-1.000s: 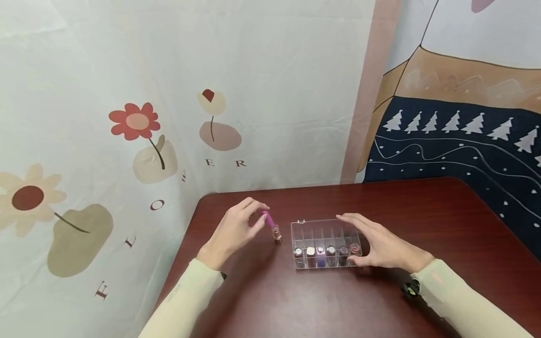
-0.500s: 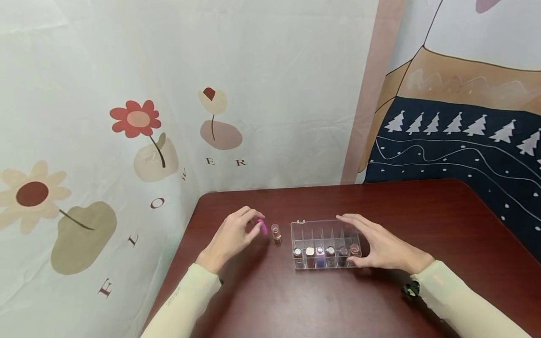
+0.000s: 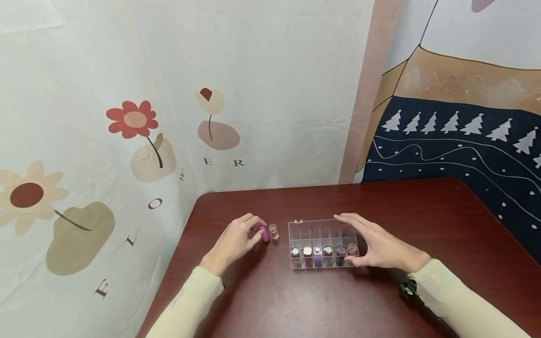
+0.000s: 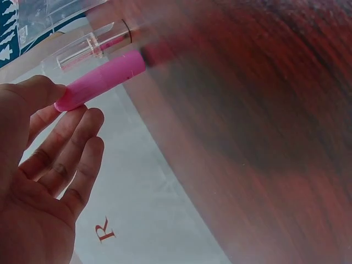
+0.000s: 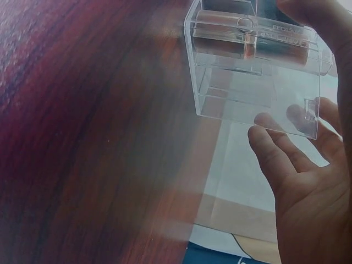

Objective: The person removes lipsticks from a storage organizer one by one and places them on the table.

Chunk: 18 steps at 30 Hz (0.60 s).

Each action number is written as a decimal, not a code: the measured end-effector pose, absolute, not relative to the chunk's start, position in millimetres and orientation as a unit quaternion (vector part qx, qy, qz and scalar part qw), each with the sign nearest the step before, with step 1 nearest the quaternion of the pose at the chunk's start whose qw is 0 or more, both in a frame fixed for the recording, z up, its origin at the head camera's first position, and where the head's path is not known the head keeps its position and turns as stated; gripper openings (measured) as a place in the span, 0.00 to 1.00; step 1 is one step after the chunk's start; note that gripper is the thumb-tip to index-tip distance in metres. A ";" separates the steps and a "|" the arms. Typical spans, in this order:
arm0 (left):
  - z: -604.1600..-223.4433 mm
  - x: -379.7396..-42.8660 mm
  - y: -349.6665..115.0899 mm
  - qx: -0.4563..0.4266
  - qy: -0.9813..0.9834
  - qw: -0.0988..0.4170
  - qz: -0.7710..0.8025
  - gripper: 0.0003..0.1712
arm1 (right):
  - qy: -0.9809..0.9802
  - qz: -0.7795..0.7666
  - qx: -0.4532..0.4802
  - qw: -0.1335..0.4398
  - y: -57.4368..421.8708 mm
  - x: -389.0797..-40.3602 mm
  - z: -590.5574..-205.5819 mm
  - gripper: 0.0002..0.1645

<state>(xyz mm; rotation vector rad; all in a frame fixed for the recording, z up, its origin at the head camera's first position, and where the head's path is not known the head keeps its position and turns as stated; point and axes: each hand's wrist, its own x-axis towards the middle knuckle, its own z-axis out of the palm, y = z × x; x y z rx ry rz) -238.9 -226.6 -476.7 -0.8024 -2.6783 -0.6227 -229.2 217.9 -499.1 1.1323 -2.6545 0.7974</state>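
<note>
In the head view my left hand [image 3: 236, 241] pinches the top of a pink lipstick tube [image 3: 265, 234] between thumb and fingertips. The tube stands nearly upright, its lower end at or very close to the tabletop. Just right of it stands a clear lipstick tube [image 4: 82, 50]; whether the two touch I cannot tell. My right hand [image 3: 383, 241] grips the right end of a clear compartment box [image 3: 323, 230], thumb at the front and fingers at the back edge. Several lipsticks [image 3: 318, 253] stand in the box's front row, while its back row looks vacant.
The dark red-brown table [image 3: 296, 300] carries all of this. Behind and to the left hangs a pale cloth [image 3: 287, 94] with printed flowers, and a dark cloth [image 3: 448, 150] with white trees hangs at the right.
My left hand has drawn the pink tube leftward away from the clear tube's top and brought it down beside it. The right hand has kept its hold on the box.
</note>
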 end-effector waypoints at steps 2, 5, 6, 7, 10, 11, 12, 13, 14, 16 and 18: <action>-478.0 -238.8 -226.5 -0.277 -0.926 0.135 -0.217 0.07 | -0.885 0.266 0.376 0.074 217.9 -229.2 -499.8 0.69; -479.1 -238.8 -226.4 -0.275 -0.927 0.131 -0.218 0.07 | -0.885 0.265 0.375 0.075 218.2 -229.6 -500.6 0.70; -479.4 -238.8 -226.3 -0.273 -0.928 0.130 -0.218 0.07 | -0.885 0.265 0.376 0.076 218.3 -229.8 -500.7 0.70; -479.6 -238.9 -226.1 -0.273 -0.928 0.130 -0.218 0.07 | -0.884 0.265 0.377 0.078 218.4 -229.9 -500.8 0.70; -480.0 -238.4 -226.6 -0.270 -0.929 0.130 -0.216 0.08 | -0.884 0.263 0.378 0.081 218.8 -229.9 -500.9 0.70; -480.0 -238.0 -226.9 -0.269 -0.930 0.130 -0.214 0.09 | -0.884 0.262 0.379 0.082 218.8 -229.7 -500.9 0.70; -480.1 -237.6 -227.3 -0.267 -0.931 0.130 -0.212 0.09 | -0.884 0.263 0.379 0.082 218.8 -229.6 -500.8 0.70; -479.9 -237.1 -227.8 -0.265 -0.932 0.131 -0.209 0.10 | -0.884 0.262 0.378 0.081 218.8 -229.3 -500.8 0.70; -479.6 -236.6 -228.2 -0.263 -0.933 0.133 -0.207 0.10 | -0.884 0.263 0.378 0.080 218.8 -229.1 -500.6 0.70; -478.9 -236.1 -228.7 -0.258 -0.935 0.139 -0.201 0.12 | -0.885 0.263 0.377 0.078 218.5 -228.8 -500.0 0.70; -477.7 -236.1 -229.0 -0.254 -0.936 0.147 -0.193 0.13 | -0.885 0.265 0.375 0.075 218.2 -228.8 -499.3 0.70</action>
